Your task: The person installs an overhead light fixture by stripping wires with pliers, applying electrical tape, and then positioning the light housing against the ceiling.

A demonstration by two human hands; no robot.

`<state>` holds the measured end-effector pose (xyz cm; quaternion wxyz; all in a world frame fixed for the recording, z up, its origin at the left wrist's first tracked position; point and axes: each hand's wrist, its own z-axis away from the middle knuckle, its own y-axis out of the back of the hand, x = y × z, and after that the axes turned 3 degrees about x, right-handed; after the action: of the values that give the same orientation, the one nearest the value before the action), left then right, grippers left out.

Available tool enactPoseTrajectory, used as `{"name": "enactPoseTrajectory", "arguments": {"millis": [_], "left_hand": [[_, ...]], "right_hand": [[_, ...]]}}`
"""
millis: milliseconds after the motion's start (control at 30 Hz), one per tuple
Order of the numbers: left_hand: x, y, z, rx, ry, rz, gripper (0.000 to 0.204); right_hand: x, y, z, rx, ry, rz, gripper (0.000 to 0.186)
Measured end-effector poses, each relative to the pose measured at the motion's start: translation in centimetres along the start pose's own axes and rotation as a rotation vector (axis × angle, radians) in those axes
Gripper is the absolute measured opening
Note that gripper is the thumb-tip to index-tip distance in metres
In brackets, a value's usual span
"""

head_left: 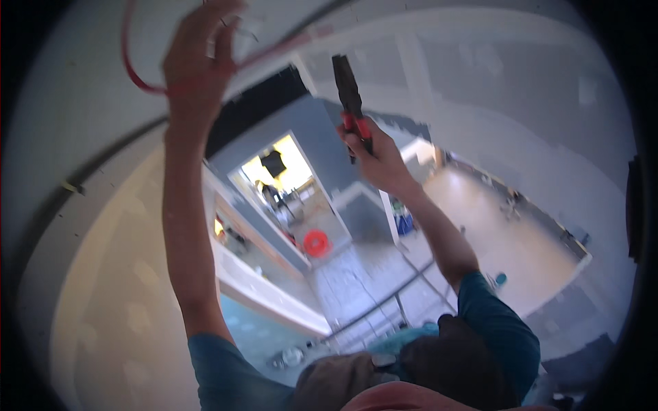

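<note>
High at the upper left, my left hand [199,65] is raised with its fingers bent close to the ceiling. A red cable [140,83] loops down beside it and crosses at the hand, partly smeared by motion. Thin wire ends [247,31] stick out by the fingertips, and the exact grip is partly hidden. My right hand [380,157] holds a pair of pliers [348,85] by its red and black handles. The pliers point upward with dark jaws that look closed, apart from the cable.
Patched drywall [473,75] and ceiling surround me. Far below, the floor [349,274] shows beyond a metal rail [370,312]. A red round bucket [316,243] stands near a lit doorway [288,161]. To the right, tools or debris [513,205] lie on a pale surface.
</note>
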<state>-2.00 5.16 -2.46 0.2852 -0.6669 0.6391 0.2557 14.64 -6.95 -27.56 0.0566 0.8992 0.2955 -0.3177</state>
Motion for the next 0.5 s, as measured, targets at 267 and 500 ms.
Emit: {"name": "enactPoseTrajectory", "arguments": {"millis": [267, 500], "left_hand": [[23.1, 8.0, 27.1, -0.186, 1.022, 0.105, 0.010], [36.1, 7.3, 28.5, -0.363, 1.022, 0.327, 0.026]], "right_hand": [[6.8, 11.0, 14.4, -0.542, 0.467, 1.262, 0.057], [3.9, 12.0, 16.3, -0.677, 0.684, 1.586, 0.065]]}}
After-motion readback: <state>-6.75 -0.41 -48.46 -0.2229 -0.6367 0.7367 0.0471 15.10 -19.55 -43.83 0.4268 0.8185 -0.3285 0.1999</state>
